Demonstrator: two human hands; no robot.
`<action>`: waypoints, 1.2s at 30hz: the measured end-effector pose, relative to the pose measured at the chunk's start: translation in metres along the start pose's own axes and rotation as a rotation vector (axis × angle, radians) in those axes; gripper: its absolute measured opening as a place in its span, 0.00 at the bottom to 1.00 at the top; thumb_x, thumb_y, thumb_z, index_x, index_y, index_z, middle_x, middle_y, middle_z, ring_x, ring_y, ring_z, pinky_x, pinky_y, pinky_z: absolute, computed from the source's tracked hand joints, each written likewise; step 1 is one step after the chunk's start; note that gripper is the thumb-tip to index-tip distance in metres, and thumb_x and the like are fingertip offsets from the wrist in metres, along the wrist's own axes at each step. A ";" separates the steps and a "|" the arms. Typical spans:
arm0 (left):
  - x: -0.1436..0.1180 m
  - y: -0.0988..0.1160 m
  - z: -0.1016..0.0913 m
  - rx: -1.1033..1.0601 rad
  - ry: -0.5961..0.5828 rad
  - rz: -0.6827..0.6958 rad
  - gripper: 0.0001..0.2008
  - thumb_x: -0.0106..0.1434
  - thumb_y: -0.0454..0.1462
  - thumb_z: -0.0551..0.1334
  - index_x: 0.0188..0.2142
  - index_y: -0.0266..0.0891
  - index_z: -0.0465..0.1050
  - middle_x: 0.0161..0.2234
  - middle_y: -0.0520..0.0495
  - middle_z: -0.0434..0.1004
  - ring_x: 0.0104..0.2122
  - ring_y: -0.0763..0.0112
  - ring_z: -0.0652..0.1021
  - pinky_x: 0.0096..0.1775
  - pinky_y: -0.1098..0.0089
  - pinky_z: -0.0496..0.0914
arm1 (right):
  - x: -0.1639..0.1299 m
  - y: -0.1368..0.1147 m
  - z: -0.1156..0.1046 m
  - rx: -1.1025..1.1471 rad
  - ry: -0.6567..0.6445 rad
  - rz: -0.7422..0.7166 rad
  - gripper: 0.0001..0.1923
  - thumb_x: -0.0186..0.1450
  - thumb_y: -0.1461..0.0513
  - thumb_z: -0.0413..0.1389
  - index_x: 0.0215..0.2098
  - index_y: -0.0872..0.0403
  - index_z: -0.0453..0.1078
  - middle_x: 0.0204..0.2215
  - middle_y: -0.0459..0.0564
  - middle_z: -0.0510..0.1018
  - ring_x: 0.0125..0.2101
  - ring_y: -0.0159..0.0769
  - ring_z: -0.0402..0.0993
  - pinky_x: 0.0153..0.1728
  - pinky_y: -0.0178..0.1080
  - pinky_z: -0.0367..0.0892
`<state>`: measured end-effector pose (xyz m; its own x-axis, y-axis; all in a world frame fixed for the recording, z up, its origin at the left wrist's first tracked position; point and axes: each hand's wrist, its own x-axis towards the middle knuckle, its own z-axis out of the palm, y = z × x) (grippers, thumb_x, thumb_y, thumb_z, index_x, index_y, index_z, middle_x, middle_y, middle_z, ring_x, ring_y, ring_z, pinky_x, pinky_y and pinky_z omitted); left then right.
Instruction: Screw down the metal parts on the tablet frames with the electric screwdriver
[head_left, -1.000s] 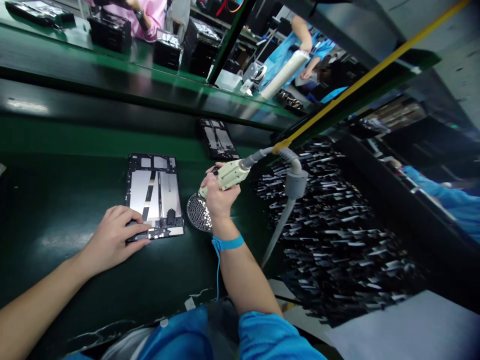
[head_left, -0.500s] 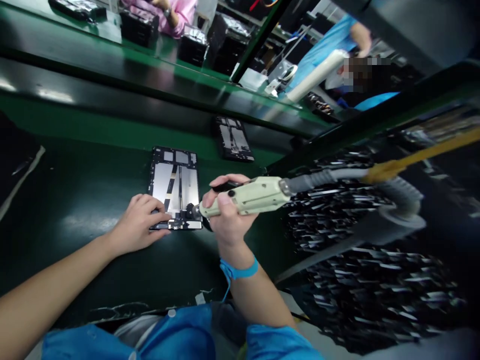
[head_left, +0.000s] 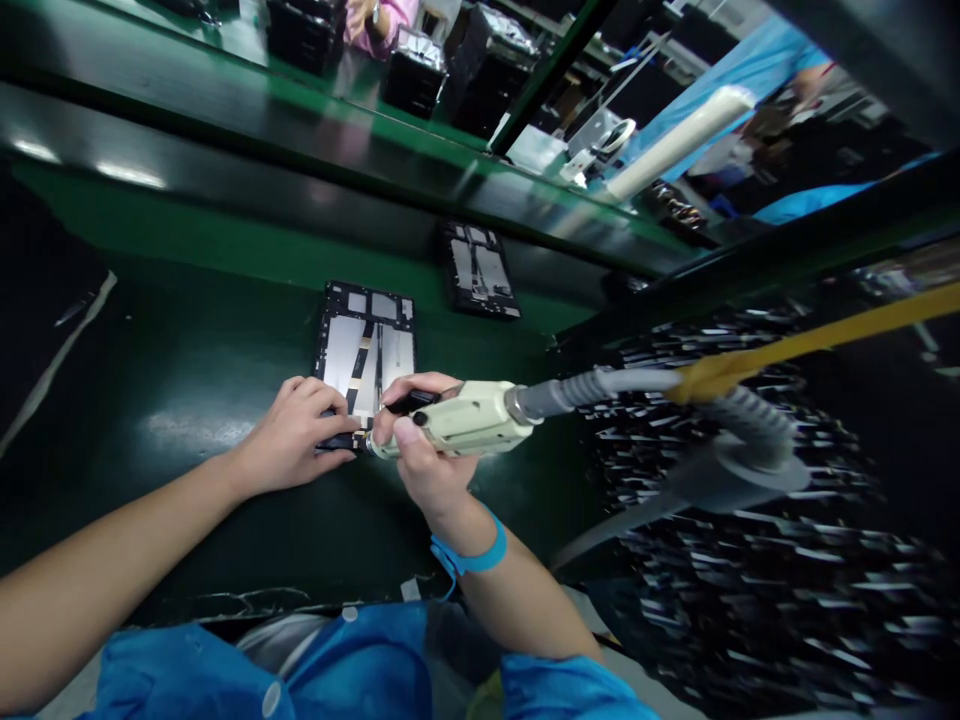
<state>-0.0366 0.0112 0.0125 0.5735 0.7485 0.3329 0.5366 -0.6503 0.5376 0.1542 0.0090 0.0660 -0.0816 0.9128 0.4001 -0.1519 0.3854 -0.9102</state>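
Observation:
An opened tablet chassis (head_left: 365,345) with silver plates and black flex strips lies on the dark green belt (head_left: 187,380). My left hand (head_left: 296,435) presses flat on its near left corner. My right hand (head_left: 420,450) grips a pale green electric screwdriver (head_left: 465,418), held nearly level, its tip at the chassis's near edge beside my left fingers. A grey cable (head_left: 600,385) runs from the tool's rear to the right. A blue wrist strap (head_left: 476,555) circles my right wrist.
A second opened chassis (head_left: 480,270) lies farther back on the belt. Black trays (head_left: 487,65) stand on the far green shelf, with other people's arms beyond. A yellow rail (head_left: 810,345) and a dark rack of small parts (head_left: 750,560) fill the right side.
My right hand swung the screwdriver left from the round screw dish to the chassis's near edge. The dish is now hidden. My left hand stayed on the chassis while the view shifted.

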 end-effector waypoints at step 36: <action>0.148 -0.103 -0.026 0.454 0.270 -0.474 0.17 0.71 0.37 0.59 0.58 0.40 0.75 0.59 0.37 0.72 0.61 0.53 0.70 0.66 0.49 0.60 | 0.014 -0.013 -0.116 -0.415 0.445 -0.122 0.11 0.59 0.55 0.64 0.37 0.51 0.78 0.31 0.50 0.83 0.28 0.40 0.81 0.36 0.41 0.80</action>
<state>-0.0229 0.1921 0.0266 0.0723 0.9322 0.3546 0.9291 -0.1922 0.3160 0.2692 0.0331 0.0709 0.3441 0.7932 0.5024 0.2691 0.4294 -0.8621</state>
